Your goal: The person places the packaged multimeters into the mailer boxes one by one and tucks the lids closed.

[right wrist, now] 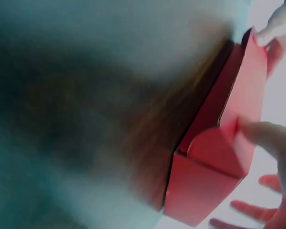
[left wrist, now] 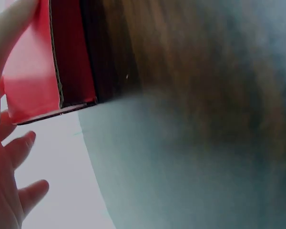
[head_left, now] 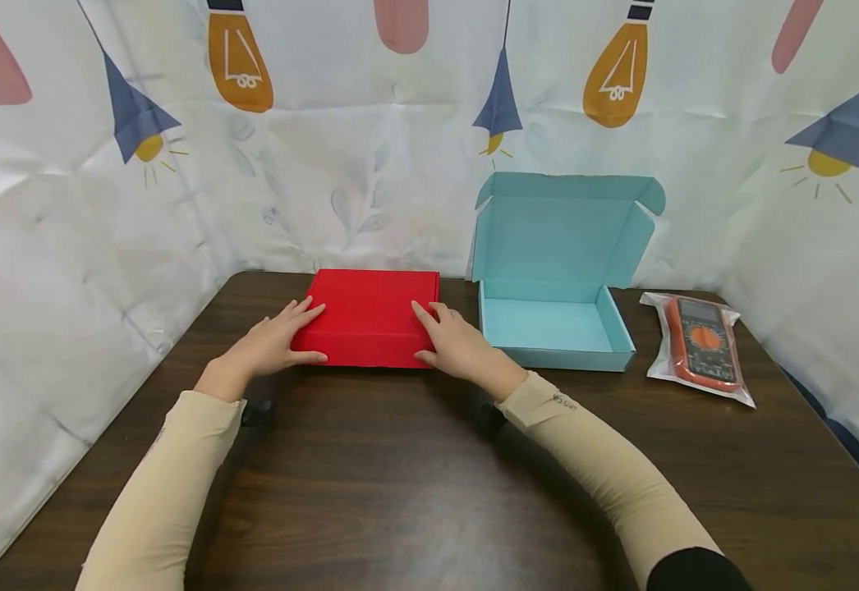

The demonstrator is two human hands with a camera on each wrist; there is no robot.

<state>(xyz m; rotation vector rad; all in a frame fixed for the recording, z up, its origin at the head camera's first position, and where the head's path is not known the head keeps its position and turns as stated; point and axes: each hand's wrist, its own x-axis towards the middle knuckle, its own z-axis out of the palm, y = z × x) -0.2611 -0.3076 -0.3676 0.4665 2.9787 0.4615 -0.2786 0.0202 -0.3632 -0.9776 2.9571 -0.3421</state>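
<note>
A red cardboard box [head_left: 372,302] sits toward the back of the dark table, its lid lowered. In the right wrist view the lid's front flap [right wrist: 245,93] hangs outside the front wall, with a side ear showing at the corner. At the box's left end is my left hand [head_left: 270,338], fingers spread and thumb by the front edge. My right hand [head_left: 461,341] touches the right end with fingers extended; its thumb [right wrist: 262,136] presses the flap. In the left wrist view, the left thumb [left wrist: 12,33] lies against the red flap [left wrist: 31,71].
Right of the red box stands a light blue cardboard box [head_left: 557,359] with its lid raised. An orange multimeter [head_left: 705,338] in a clear plastic bag [head_left: 660,361] lies farther right. A white printed curtain [head_left: 400,148] hangs behind the brown table [head_left: 370,476].
</note>
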